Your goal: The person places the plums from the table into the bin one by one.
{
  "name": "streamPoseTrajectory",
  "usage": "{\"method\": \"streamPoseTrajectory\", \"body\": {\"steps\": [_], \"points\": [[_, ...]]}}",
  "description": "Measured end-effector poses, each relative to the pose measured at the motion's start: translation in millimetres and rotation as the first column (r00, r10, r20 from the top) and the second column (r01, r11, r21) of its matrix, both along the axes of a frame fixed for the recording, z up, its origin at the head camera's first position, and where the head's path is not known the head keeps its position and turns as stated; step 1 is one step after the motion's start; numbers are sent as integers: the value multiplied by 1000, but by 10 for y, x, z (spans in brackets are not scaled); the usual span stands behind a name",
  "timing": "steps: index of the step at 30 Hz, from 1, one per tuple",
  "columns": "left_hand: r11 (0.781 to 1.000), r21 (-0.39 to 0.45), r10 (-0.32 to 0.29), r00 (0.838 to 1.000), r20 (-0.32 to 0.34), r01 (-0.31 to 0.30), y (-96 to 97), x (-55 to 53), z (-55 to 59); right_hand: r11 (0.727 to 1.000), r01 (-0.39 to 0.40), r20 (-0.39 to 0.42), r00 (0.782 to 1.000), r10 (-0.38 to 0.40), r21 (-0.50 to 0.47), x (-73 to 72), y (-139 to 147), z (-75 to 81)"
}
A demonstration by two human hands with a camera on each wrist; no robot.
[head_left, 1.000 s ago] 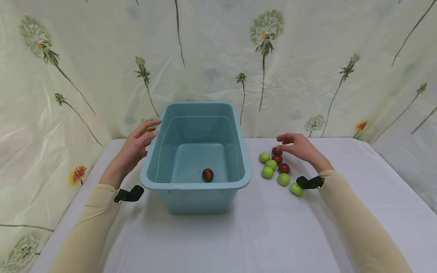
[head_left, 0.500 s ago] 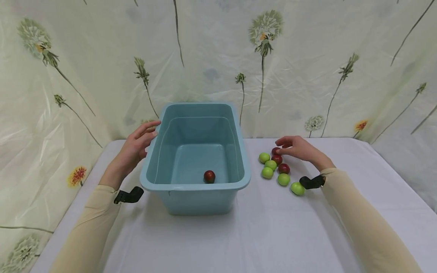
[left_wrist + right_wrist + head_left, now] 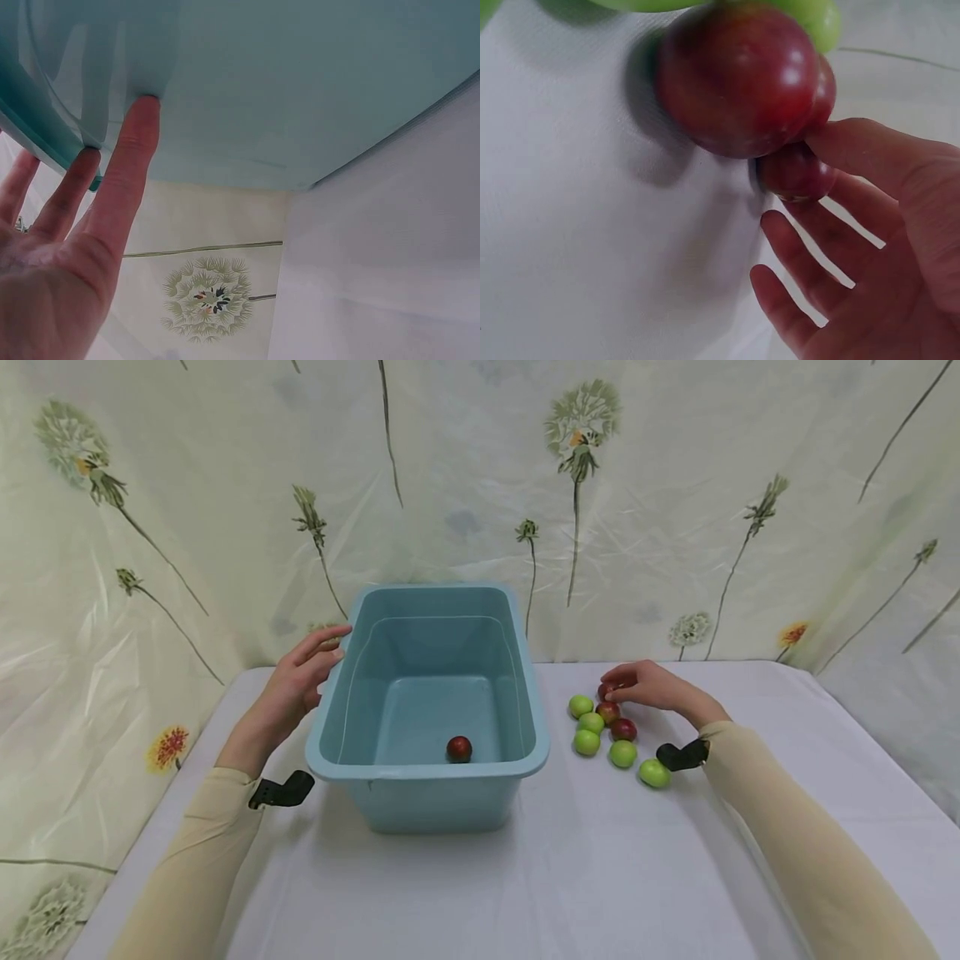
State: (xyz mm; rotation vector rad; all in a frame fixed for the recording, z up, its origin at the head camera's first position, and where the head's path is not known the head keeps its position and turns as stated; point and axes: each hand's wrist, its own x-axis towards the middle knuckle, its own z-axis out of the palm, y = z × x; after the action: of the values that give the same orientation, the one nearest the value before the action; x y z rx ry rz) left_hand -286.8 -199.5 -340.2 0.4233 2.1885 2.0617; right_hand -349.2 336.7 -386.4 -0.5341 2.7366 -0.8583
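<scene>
My left hand (image 3: 288, 689) is at the left side of a blue plastic tub (image 3: 427, 771), with fairly straight fingers. In the left wrist view, fingertips (image 3: 142, 109) rest against the tub's outer wall below the rim. One dark red plum (image 3: 459, 749) lies on the tub's floor towards the near end. At the far end of a fruit cluster, my right hand (image 3: 651, 687) pinches another dark red plum (image 3: 791, 174) between thumb and fingers. Two more red plums (image 3: 623, 730) sit just nearer, partly covering the pinched one in the right wrist view.
Several green round fruits (image 3: 587, 742) lie beside the red plums, right of the tub. One green fruit (image 3: 654, 773) sits nearest me by the right wrist's black camera (image 3: 682, 755). A floral curtain (image 3: 450, 468) hangs behind the white-covered table (image 3: 450, 893).
My right hand has lowered and moved slightly left onto the farthest red plum. A neighbouring red plum and a green fruit have shifted slightly. The plum in the tub has rolled a little right.
</scene>
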Motion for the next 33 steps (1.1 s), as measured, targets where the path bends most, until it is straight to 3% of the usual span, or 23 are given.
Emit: {"method": "streamPoseTrajectory", "body": {"steps": [15, 33], "points": [[1000, 4, -1, 1000, -7, 1, 1, 13, 17, 997, 56, 7, 998, -56, -46, 23, 67, -26], [1000, 12, -7, 1000, 5, 7, 8, 21, 15, 978, 154, -11, 987, -158, -143, 105, 33, 55]]}}
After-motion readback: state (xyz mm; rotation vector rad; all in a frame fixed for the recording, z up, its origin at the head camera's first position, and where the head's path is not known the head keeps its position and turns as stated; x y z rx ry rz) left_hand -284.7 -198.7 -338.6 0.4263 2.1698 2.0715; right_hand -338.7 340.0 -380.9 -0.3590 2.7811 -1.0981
